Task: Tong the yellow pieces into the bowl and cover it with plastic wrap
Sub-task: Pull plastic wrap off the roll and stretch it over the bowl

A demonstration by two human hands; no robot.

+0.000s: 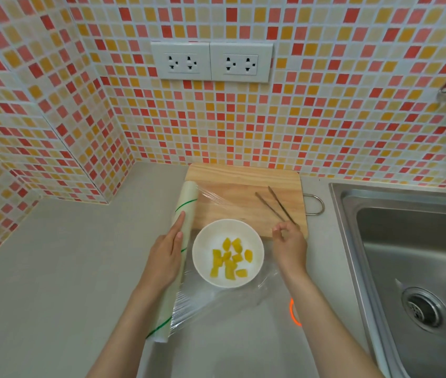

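Observation:
A white bowl [201,242] stands on the grey counter with several yellow pieces [230,257] inside. A roll of plastic wrap [186,205] lies to the bowl's left, and my left hand [166,255] presses flat on it. A clear sheet of wrap [216,298] stretches from the roll over the bowl toward the right. My right hand [290,245] pinches the sheet's edge just right of the bowl. Metal tongs [277,204] lie on the wooden cutting board [243,181] behind the bowl.
A steel sink [407,257] with a drain fills the right side. Tiled walls with two power sockets [212,62] rise behind and to the left. An orange ring mark [294,313] shows on the counter near my right forearm. Bare grey counter [52,268] spreads left.

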